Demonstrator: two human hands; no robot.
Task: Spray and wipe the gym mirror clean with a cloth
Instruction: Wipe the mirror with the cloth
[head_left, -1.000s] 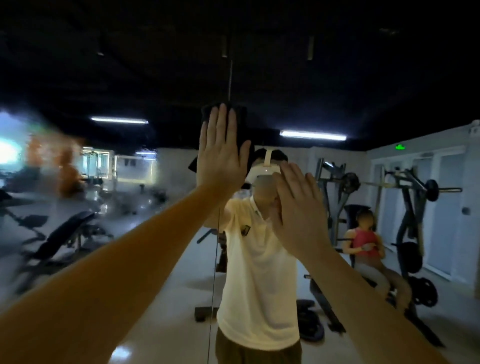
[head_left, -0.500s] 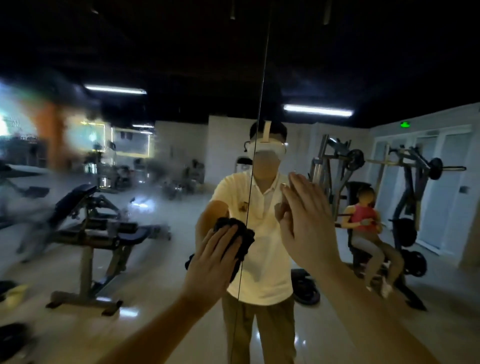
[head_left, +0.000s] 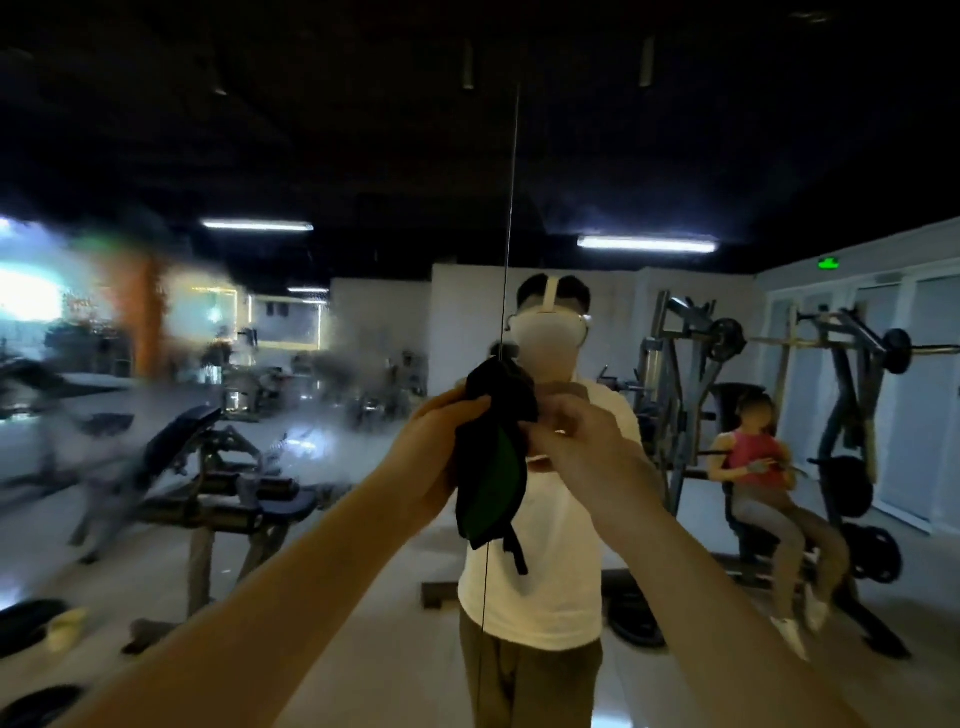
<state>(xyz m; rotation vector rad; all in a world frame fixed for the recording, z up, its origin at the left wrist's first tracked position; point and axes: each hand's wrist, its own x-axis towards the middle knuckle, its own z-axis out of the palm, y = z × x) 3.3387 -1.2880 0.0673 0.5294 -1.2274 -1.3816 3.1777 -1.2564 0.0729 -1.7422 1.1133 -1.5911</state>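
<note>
A: Status?
B: Left hand (head_left: 434, 449) clamped on dark cloth (head_left: 493, 470), right hand (head_left: 579, 439) pinching same cloth, held at panel seam (head_left: 511, 208), apparently off the mirror (head_left: 322, 457).
A: Recommendation?
B: Refold to clean face; wipe haze left of seam, overlapping strokes.

Dim scene, two bright ceiling tubes (head_left: 647, 243), left side smeared and hazy

On the glossy floor (head_left: 405, 675), a padded bench (head_left: 218, 493) is stood and dark weight plates (head_left: 26, 621) are laid.
</note>
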